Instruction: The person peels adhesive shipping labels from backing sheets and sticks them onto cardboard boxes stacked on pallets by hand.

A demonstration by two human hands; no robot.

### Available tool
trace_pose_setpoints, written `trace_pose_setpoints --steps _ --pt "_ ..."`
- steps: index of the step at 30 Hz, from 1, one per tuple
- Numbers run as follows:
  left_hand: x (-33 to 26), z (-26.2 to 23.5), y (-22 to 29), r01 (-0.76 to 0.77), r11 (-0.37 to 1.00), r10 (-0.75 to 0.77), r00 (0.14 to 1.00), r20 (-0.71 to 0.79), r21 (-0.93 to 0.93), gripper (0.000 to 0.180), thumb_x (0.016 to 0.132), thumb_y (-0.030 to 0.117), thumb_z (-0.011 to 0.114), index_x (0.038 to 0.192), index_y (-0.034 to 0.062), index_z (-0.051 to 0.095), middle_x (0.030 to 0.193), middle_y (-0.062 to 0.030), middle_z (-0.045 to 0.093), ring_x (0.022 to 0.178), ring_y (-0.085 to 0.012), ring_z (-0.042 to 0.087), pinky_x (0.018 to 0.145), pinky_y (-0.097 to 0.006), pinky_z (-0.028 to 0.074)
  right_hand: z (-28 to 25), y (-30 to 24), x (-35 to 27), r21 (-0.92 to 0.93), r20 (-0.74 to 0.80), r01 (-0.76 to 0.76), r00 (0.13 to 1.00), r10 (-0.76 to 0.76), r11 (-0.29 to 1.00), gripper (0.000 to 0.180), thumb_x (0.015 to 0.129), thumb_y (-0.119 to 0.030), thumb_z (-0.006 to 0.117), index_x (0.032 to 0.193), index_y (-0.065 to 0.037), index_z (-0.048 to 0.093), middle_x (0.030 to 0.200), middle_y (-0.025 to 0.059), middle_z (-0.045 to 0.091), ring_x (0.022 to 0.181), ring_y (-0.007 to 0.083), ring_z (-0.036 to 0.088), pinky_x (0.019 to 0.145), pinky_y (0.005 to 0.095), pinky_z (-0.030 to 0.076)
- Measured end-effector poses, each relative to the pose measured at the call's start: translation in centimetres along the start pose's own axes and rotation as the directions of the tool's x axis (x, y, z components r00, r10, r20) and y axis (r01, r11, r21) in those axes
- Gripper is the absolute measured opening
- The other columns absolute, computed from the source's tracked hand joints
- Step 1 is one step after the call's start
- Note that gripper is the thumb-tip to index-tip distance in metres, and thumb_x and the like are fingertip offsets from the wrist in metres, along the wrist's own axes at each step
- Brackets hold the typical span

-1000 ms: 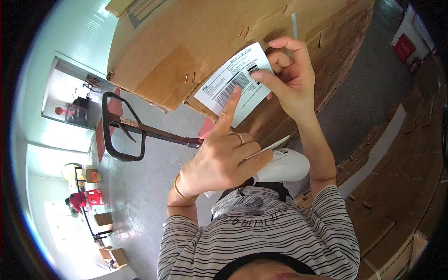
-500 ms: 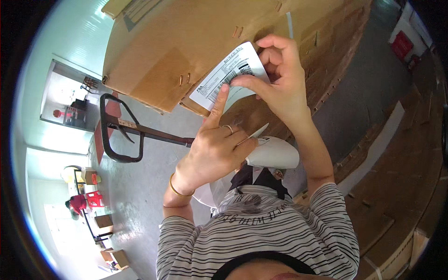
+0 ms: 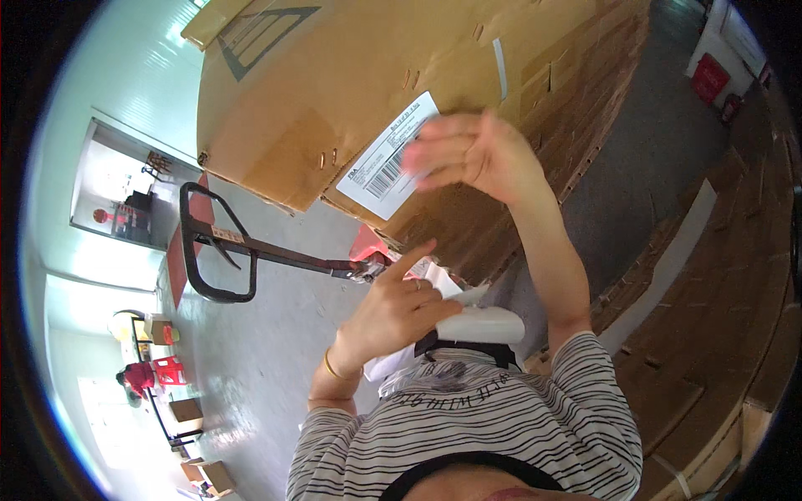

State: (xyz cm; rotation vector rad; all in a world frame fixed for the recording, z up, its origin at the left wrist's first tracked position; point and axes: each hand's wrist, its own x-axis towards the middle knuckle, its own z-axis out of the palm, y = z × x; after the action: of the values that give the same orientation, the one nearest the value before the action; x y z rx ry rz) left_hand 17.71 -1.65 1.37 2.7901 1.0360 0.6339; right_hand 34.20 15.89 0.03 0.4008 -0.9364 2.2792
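Observation:
A white printed shipping label (image 3: 388, 163) lies on the side of a large brown cardboard box (image 3: 276, 125). My right hand (image 3: 476, 159) is over the label's right part, with nothing in its grip. Its outstretched fingers are blurred by motion and hide part of the print. Lower down, my left hand (image 3: 397, 313) is away from the box. The index finger points out while the other fingers curl around white paper (image 3: 469, 295). A white roll (image 3: 484, 324) sits just beside that hand, close to my body; how the paper joins it is hidden.
A pallet-jack handle (image 3: 221, 242) stands left of the box. Brown cardboard (image 3: 693, 317) stretches along the right side. At the far left, a person in red (image 3: 136, 377) is near a red stool (image 3: 170, 370) and several cartons.
The label, formerly pinched by my right hand with one edge lifted, now lies flatter on the box. My right hand has opened over it; my left hand has drawn down toward my body.

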Motion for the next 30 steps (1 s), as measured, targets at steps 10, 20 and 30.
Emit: trace_pose_setpoints --steps 10,20,30 --pt "-3.7 -1.7 2.0 -0.011 0.966 -0.034 0.985 -0.171 -0.259 0.030 0.055 -0.002 0.066 0.083 0.0082 0.070 0.056 0.0002 0.051 0.055 -0.0154 0.055 0.095 -0.048 0.050 2.1 2.9 0.4 -0.754 0.559 0.284 0.750 -0.352 -0.592 0.046 0.085 -0.031 0.063 0.122 -0.005 0.056 0.133 0.0168 0.053 0.123 0.0369 0.050 0.106 0.0512 0.034" --pt "-9.1 -3.6 0.7 -0.079 0.971 0.024 0.971 -0.239 -0.226 0.031 0.054 -0.001 0.064 0.083 0.0075 0.070 0.055 0.0007 0.049 0.053 -0.0155 0.054 0.091 -0.045 0.052 1.6 3.8 1.4 -0.774 0.560 0.138 0.605 -0.566 -0.618 0.046 0.090 -0.023 0.053 0.130 -0.001 0.048 0.131 0.0230 0.049 0.124 0.0405 0.046 0.107 0.0506 0.032" --pt "-11.2 -2.6 0.0 -0.003 0.893 -0.143 0.946 -0.291 -0.451 0.022 0.058 0.013 0.068 0.078 0.0040 0.072 0.060 -0.0064 0.060 0.055 -0.0210 0.060 0.077 -0.037 0.053 5.8 11.5 1.0 -0.795 0.236 -0.249 0.713 -0.660 -0.553 0.088 0.092 -0.056 0.044 0.147 0.006 0.014 0.152 0.0312 0.006 0.143 0.0442 0.007 0.115 0.0521 0.006"
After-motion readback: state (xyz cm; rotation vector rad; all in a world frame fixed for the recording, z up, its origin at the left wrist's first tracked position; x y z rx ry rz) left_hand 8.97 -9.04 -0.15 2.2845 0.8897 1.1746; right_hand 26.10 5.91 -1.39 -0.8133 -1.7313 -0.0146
